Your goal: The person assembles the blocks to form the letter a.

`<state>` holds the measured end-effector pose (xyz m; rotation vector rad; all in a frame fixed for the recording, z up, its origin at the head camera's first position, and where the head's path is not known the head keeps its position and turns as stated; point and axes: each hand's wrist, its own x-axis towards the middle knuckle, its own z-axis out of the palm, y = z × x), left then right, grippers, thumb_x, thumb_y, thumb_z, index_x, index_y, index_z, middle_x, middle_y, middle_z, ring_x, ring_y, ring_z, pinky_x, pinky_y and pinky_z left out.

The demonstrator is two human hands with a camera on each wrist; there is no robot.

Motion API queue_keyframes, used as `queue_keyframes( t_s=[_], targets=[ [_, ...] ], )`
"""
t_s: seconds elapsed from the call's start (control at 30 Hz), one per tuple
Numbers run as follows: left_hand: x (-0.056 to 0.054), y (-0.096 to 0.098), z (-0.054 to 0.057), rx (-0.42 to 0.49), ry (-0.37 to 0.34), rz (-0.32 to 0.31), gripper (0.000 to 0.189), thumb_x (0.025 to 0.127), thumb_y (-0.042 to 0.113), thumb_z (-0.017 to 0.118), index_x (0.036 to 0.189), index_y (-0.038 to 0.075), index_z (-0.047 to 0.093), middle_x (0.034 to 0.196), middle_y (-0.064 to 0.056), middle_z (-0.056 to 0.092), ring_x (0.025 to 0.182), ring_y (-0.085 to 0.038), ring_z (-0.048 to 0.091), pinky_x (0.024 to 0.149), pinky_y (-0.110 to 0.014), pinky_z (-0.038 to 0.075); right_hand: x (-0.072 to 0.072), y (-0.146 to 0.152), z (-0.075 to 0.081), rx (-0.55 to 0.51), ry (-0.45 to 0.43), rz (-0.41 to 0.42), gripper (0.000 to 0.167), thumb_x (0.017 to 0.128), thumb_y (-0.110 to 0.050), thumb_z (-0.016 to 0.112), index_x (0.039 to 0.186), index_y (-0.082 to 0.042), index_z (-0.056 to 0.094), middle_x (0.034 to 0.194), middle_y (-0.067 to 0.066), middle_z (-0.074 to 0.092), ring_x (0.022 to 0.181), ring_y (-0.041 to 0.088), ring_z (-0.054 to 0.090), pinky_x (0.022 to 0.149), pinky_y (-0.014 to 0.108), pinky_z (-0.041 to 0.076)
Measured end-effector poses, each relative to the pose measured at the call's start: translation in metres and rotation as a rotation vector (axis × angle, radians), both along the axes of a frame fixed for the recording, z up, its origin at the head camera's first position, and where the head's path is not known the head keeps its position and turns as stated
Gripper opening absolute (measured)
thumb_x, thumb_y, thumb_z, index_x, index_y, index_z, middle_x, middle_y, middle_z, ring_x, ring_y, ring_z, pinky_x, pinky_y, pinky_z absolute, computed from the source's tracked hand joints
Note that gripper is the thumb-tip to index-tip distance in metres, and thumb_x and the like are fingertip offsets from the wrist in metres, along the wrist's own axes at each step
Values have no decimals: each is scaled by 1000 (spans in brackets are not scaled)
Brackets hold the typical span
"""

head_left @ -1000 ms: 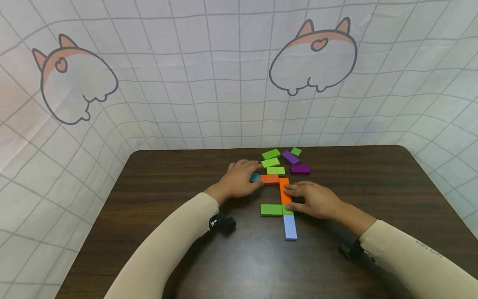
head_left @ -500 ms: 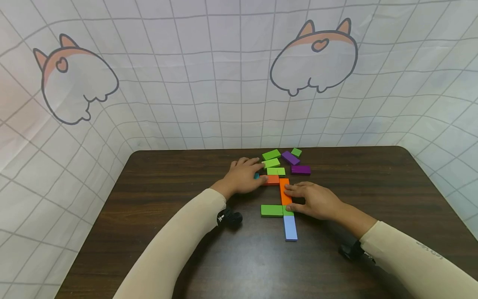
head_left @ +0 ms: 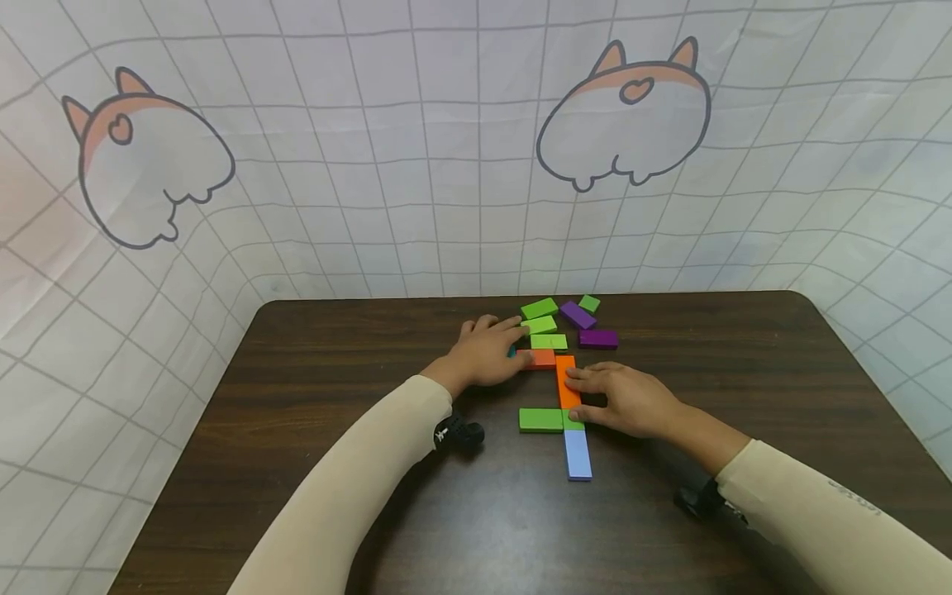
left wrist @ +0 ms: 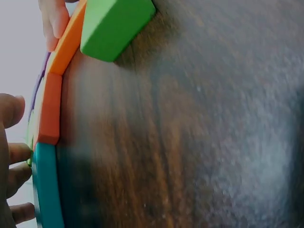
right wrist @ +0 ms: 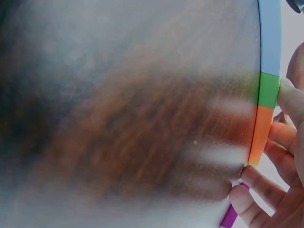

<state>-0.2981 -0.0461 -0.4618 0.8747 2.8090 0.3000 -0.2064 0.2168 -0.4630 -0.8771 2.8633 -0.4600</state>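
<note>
My left hand (head_left: 487, 351) reaches over the left end of the row, its thumb at the red-orange block (head_left: 540, 359) and its fingers beside the light green blocks. Under it a teal block (left wrist: 48, 185) butts against the red-orange one, mostly hidden in the head view. My right hand (head_left: 628, 398) rests its fingers on the upright orange block (head_left: 567, 380), while its thumb touches the small green block (head_left: 573, 420). Below that a light blue block (head_left: 577, 454) continues the column. A longer green block (head_left: 540, 420) joins the small green one from the left.
Behind the row lie light green blocks (head_left: 549, 341), two purple blocks (head_left: 598, 339) and a small green piece (head_left: 589, 303). All sit on a dark wooden table (head_left: 744, 347), whose back edge meets a white grid-patterned curtain (head_left: 446, 165).
My left hand has shifted slightly right, its thumb now over the red-orange block and more of the teal block covered. The right hand stays put on the orange and green blocks.
</note>
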Motion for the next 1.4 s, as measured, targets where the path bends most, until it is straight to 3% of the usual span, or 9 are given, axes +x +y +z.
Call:
queue_keyframes(
  t_s=[0.3,0.77,1.03,1.4],
  targets=[
    [1,-9,5,-32,32,19,64,105,62,37,158,27,43,164,3,35,149,-31,26,114,-57,20,0,0,1,6,-4,-2,60,96,-51,68,141,-12,64,148,5,56,135,35,51,105,58,44],
    [0,-42,2,-23,55,14,59,105,58,44,153,25,50,160,2,41,148,-30,29,113,-58,22,2,1,0,7,-3,-12,60,95,-51,69,142,-12,64,148,4,56,136,35,51,105,58,44],
    [2,-67,4,25,65,25,54,105,51,50,148,19,57,157,-3,46,146,-33,33,115,-59,24,2,0,2,8,-2,-10,60,95,-50,69,142,-12,63,148,4,56,136,35,50,105,58,44],
    [4,-89,3,47,98,29,49,103,47,54,142,17,62,149,-4,54,142,-29,40,112,-58,29,2,1,1,2,5,-4,60,96,-49,69,142,-12,63,149,4,56,136,34,50,106,57,44]
  ],
)
